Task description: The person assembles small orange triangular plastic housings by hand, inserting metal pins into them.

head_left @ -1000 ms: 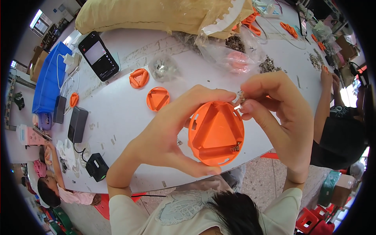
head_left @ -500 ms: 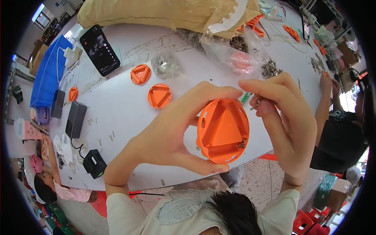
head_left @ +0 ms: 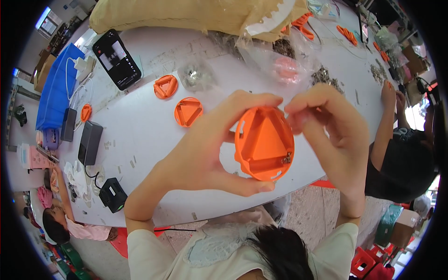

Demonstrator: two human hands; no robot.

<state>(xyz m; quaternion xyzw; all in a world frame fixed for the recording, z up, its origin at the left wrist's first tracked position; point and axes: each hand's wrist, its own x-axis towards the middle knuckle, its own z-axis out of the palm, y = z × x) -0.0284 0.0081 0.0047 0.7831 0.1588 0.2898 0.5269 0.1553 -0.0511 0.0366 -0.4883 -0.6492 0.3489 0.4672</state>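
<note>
My left hand [head_left: 200, 154] grips a round orange plastic housing [head_left: 263, 142] by its rim, thumb below and fingers above. The housing is tipped toward me, showing a raised triangle inside. A small coil spring [head_left: 286, 158] sits in its lower right part. At the upper right rim, my right hand [head_left: 333, 130] is closed in a pinch, its fingertips next to the housing. The small metal piece it held a moment ago is hidden behind the fingers. Two similar orange housings, a farther one [head_left: 165, 87] and a nearer one [head_left: 188, 112], lie on the table.
A clear bag of metal bits [head_left: 197, 75] lies behind the housings. A phone [head_left: 116, 59] leans at the back left, near a blue bin [head_left: 60, 88]. Loose metal parts [head_left: 325, 78] lie by a plastic bag at the back. A co-worker [head_left: 396, 163] sits at the right.
My right hand has moved slightly left, its fingertips coming up to the housing's rim; the metal piece between them has gone out of sight. The housing has risen a little.
</note>
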